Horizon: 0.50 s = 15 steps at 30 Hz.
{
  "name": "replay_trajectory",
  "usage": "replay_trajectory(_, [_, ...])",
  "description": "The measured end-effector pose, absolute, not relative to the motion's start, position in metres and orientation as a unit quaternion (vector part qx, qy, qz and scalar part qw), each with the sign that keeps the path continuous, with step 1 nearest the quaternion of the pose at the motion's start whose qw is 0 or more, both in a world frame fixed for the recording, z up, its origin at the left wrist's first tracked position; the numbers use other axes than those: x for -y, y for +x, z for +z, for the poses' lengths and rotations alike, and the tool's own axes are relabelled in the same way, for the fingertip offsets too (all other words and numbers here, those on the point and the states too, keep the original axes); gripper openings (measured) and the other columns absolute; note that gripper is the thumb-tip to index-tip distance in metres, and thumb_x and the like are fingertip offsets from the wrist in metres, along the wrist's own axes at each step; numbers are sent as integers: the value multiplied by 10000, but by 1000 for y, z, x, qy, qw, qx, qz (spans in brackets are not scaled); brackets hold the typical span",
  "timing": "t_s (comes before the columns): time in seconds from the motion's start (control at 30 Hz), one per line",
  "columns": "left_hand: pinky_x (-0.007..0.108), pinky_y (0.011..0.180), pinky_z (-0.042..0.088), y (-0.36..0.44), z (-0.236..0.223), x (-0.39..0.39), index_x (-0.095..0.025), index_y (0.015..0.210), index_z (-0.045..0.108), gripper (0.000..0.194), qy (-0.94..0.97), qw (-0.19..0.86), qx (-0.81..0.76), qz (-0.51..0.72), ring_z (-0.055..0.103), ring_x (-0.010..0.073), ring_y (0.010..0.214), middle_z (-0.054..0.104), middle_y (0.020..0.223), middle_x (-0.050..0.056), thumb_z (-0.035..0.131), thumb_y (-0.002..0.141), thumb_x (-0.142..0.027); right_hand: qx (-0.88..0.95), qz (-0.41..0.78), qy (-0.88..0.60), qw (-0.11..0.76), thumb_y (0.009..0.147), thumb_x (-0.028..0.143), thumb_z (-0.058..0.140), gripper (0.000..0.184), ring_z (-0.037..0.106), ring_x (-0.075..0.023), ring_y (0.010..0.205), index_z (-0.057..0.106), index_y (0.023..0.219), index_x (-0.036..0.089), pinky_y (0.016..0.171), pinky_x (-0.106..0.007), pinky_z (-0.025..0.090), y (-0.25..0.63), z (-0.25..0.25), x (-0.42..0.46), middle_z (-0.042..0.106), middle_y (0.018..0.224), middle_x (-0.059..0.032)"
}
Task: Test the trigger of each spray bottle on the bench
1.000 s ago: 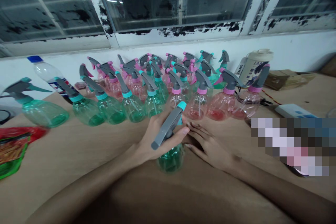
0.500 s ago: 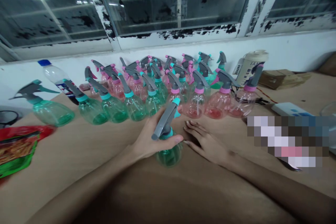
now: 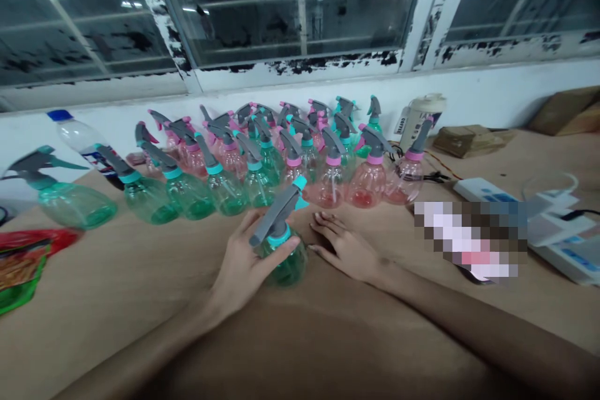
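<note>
My left hand (image 3: pixel 244 265) is closed around a green spray bottle (image 3: pixel 287 269) with a grey trigger head and teal collar, the thumb across its front. That bottle's nozzle points up and away to the right. On the tabletop beside it lies my right hand (image 3: pixel 349 249), fingers outstretched and holding nothing. Just beyond both hands stand several spray bottles in rows, among them a green one (image 3: pixel 233 194) and a pink one (image 3: pixel 366 186). At the far left, another green spray bottle (image 3: pixel 77 203) leans over.
Behind the bottles rises a white wall below windows. A blue-capped drink bottle (image 3: pixel 84 140) and a red and green snack bag (image 3: pixel 28 262) are at left. To the right are a cup (image 3: pixel 424 119), a cardboard piece (image 3: pixel 469 139), a power strip (image 3: pixel 485 197) and a blurred-out phone-like object (image 3: pixel 469 240).
The whole view has swung to the right, so the bottles and hands appear farther left. My left hand still grips the green spray bottle, and my right hand stays flat on the table.
</note>
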<state>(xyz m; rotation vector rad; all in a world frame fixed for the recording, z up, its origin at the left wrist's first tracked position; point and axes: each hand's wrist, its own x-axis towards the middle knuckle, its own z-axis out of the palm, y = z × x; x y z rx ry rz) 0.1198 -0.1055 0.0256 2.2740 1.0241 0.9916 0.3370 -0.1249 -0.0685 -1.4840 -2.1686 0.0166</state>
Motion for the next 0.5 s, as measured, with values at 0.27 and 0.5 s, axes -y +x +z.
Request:
replay_trajectory(0.27, [406,883,483,62,42,108,-252,1082,654,344,766,213,-482,369,578,297,1099,660,1154,24,615,809,-458,790,13,-551,267,916,459,424,516,418,-271,1304,550,1266,102,1092,-473,335,337,-72,127,500,1370,-165])
replay_trajectory(0.5, [387,867,469,-30,68,99,-197,983,690,429,667,36,-606,432,619,319,1029,710,1037,47,633,718,-529,789,13,-555,263,909,479,422,512,404,-264,1314,547,1271,139,1094,-476,334,339,-79,128,497,1384,-125])
